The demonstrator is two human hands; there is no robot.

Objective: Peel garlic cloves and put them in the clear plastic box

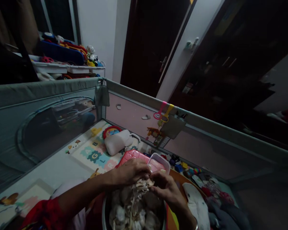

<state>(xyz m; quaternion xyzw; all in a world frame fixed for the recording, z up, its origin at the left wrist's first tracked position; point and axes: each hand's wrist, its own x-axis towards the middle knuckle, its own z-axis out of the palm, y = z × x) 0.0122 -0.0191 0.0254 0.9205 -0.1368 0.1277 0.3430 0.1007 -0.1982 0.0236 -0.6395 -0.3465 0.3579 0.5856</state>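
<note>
My left hand [134, 171] has its fingers bent together over the top of a metal bowl [104, 213]. Facing it, my right hand [169, 190] pinches a piece of garlic [148, 183] with thumb and fingers; the left fingertips meet it from the other side. Papery garlic skins [132, 202] lie in the bowl under both hands, among several whole garlic bulbs [119, 215]. Just beyond the fingers sits a clear plastic container [167, 162], its inside partly covered by my hands. A pale, clove-like bit shows by the right fingers.
Behind the hands are a pink tray or lid [129, 155] and a white cushion-like object [116, 142] on an alphabet play mat [86, 156]. Toys [182, 166] line the right side. A padded playpen rail [139, 99] with mesh walls surrounds everything.
</note>
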